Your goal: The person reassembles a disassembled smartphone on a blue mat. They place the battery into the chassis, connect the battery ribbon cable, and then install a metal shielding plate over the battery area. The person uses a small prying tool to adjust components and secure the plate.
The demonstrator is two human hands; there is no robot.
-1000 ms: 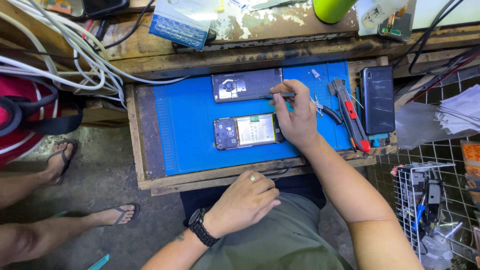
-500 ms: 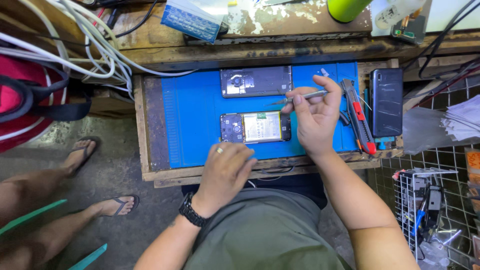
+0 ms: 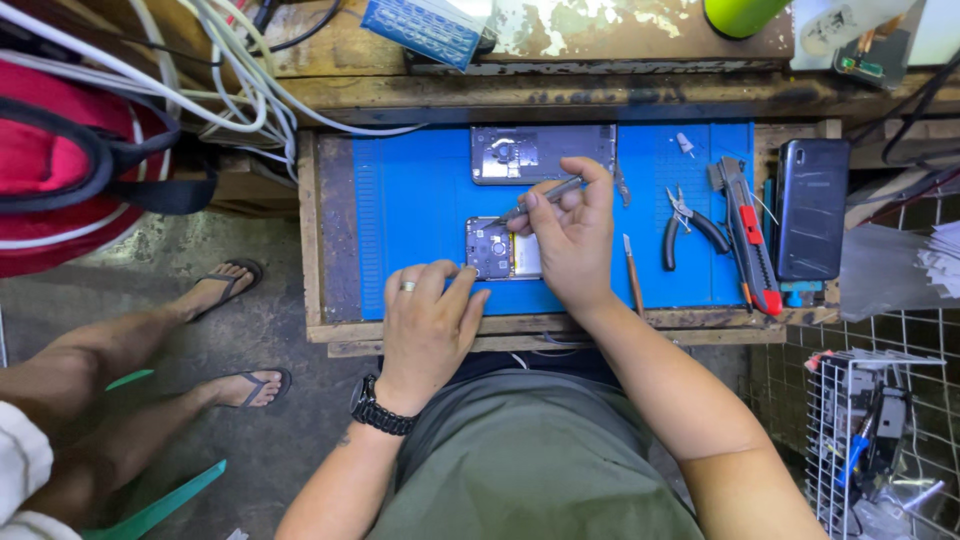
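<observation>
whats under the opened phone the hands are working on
The opened phone lies on a blue work mat, which sits in a wooden tray. The right hand covers the phone's right end.

Opened phone [image 3: 497,250]: lies flat on the blue mat, back cover off, internals facing up. Dark board section with small round parts at its left end, pale battery area to the right, partly hidden under the right hand. Long axis runs left-right, just above the mat's near edge, roughly mid-mat. Left-hand fingertips touch its lower-left corner.

Screwdriver [image 3: 545,196]: slim grey metal shaft, held in the right hand, tilted, tip pointing down-left and meeting the phone's top edge near the board end. Handle end sits between thumb and fingers.
</observation>
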